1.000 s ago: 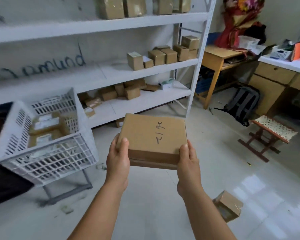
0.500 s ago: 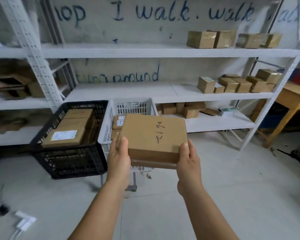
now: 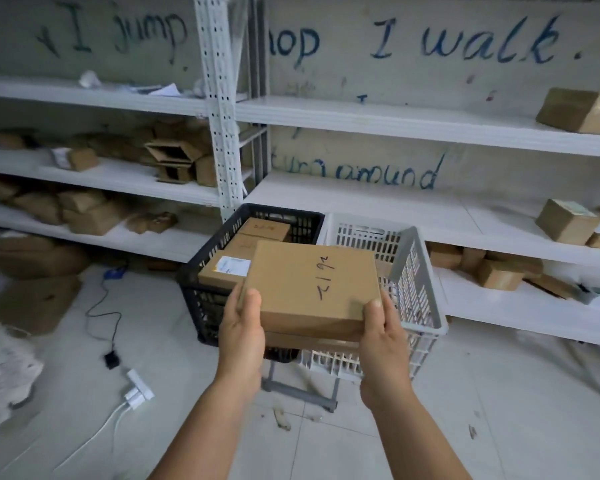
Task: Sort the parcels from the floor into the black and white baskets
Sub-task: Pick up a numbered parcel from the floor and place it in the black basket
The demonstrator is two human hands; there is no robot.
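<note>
Flat brown cardboard parcel (image 3: 312, 284) with black handwritten marks on top held in both hands, level, in the air in front of and over the gap between the two baskets. Left hand (image 3: 241, 336) gripping near-left corner, thumb on top face, other fingers hidden beneath. Right hand (image 3: 383, 337) gripping near-right corner, thumb on top edge, other fingers hidden under the box. Second brown layer visible just under the parcel's near edge between the hands; cannot tell whether a separate parcel. Bulk of parcel projecting forward, away from both grips.

Black plastic lattice basket (image 3: 201, 299) left, holding several brown cardboard boxes, nearest with a white label. White plastic lattice basket (image 3: 420, 296) just beside it on the right, touching or nearly so, contents mostly hidden by held parcel. Both on a grey metal stand (image 3: 298, 389).

White metal shelving (image 3: 395, 117) behind, scattered brown cartons on it. Blue handwriting on wall. White power strip (image 3: 137, 389) and black cable (image 3: 101, 313) on tiled floor left.
</note>
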